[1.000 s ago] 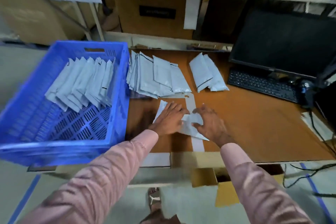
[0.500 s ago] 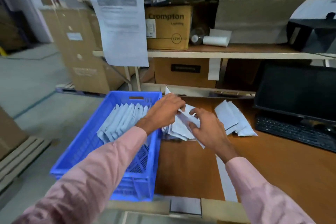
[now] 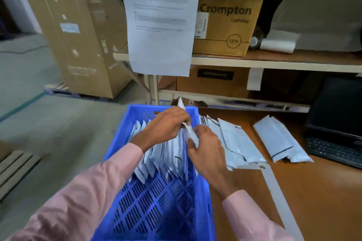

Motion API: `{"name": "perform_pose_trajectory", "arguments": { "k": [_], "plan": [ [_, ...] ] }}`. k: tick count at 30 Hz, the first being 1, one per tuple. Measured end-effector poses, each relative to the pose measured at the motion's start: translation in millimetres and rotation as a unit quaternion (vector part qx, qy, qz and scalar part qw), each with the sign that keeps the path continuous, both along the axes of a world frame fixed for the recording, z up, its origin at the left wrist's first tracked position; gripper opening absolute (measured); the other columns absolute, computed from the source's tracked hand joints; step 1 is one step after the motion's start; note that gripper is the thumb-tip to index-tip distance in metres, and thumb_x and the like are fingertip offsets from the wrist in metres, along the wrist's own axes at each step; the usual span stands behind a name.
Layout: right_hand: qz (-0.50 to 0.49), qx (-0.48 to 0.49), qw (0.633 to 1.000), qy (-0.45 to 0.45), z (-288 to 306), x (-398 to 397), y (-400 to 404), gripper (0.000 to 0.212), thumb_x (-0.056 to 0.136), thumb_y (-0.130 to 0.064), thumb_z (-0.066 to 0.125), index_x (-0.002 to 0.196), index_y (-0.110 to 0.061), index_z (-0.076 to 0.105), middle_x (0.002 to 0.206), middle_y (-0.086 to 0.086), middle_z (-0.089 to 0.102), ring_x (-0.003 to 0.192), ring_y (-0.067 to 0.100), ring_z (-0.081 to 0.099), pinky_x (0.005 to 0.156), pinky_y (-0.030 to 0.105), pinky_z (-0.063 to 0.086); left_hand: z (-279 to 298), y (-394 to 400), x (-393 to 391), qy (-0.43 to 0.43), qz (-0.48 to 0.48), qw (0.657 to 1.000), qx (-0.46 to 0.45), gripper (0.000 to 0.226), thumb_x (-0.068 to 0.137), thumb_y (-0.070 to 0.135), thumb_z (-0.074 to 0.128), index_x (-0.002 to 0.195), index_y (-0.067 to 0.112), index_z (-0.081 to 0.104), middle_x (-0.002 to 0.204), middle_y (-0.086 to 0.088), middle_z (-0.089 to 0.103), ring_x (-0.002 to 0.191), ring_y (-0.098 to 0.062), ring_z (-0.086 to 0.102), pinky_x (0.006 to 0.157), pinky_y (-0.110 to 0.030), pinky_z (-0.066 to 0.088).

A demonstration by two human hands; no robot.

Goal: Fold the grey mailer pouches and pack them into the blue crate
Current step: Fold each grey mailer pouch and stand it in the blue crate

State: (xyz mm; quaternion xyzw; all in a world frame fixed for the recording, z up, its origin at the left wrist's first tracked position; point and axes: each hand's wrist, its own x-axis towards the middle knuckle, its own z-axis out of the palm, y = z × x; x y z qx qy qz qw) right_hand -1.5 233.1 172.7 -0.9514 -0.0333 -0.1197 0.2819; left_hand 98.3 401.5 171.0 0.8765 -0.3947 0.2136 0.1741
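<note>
Both my hands hold one folded grey mailer pouch (image 3: 189,133) upright over the blue crate (image 3: 203,197). My left hand (image 3: 166,125) grips its upper part; its tip sticks up above my fingers. My right hand (image 3: 205,146) pinches its lower end at the crate's right side. A row of folded pouches (image 3: 156,158) stands in the crate's far half, partly hidden by my hands. On the brown table, a stack of pouches (image 3: 235,143) lies just right of the crate, and a smaller pile (image 3: 280,141) lies farther right.
A black monitor (image 3: 337,107) and keyboard (image 3: 333,150) stand at the table's right. Shelves behind hold cardboard boxes (image 3: 225,25) and a hanging printed sheet (image 3: 158,21). Large cartons (image 3: 82,41) stand on a pallet at the left. White tape strip (image 3: 278,197) runs along the table.
My hands lifted the folded pouch off the table and carried it left, over the crate. The view swung up and left with them.
</note>
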Motion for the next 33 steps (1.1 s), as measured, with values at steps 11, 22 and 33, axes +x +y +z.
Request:
{"name": "perform_pose_trajectory", "arguments": {
  "k": [11,22,33],
  "plan": [
    [-0.126,-0.164,0.966,0.154,-51.3,35.3,60.8,0.039,0.101,-0.022,0.048,0.138,-0.016,0.036,0.129,0.006,0.054,0.114,0.031,0.066,0.085,0.044,0.053,-72.0,9.6,66.3,0.098,-0.084,0.989,0.069,0.038,0.074,-0.007,0.057,0.097,0.023,0.063,0.102,0.007,0.062,0.102,-0.019,0.058,0.076,-0.034,0.051],
    [-0.121,-0.181,0.954,0.205,-99.9,78.2,75.8,0.057,0.105,-0.02,0.047,0.158,-0.013,0.026,0.143,0.011,0.051,0.12,0.032,0.065,0.088,0.046,0.056,-103.5,2.8,95.9,0.151,-0.04,0.974,0.164,0.038,0.076,0.0,0.064,0.106,0.021,0.073,0.104,0.001,0.073,0.105,-0.024,0.064,0.093,-0.038,0.05],
    [-0.122,-0.108,0.96,0.228,-120.2,93.3,75.1,0.037,0.105,-0.014,0.04,0.14,-0.003,0.043,0.133,0.019,0.055,0.118,0.037,0.059,0.092,0.044,0.05,-110.0,14.9,104.1,0.176,0.005,0.972,0.157,0.057,0.081,-0.002,0.059,0.135,0.017,0.065,0.136,0.0,0.064,0.128,-0.022,0.055,0.104,-0.036,0.044]
  ]
}}
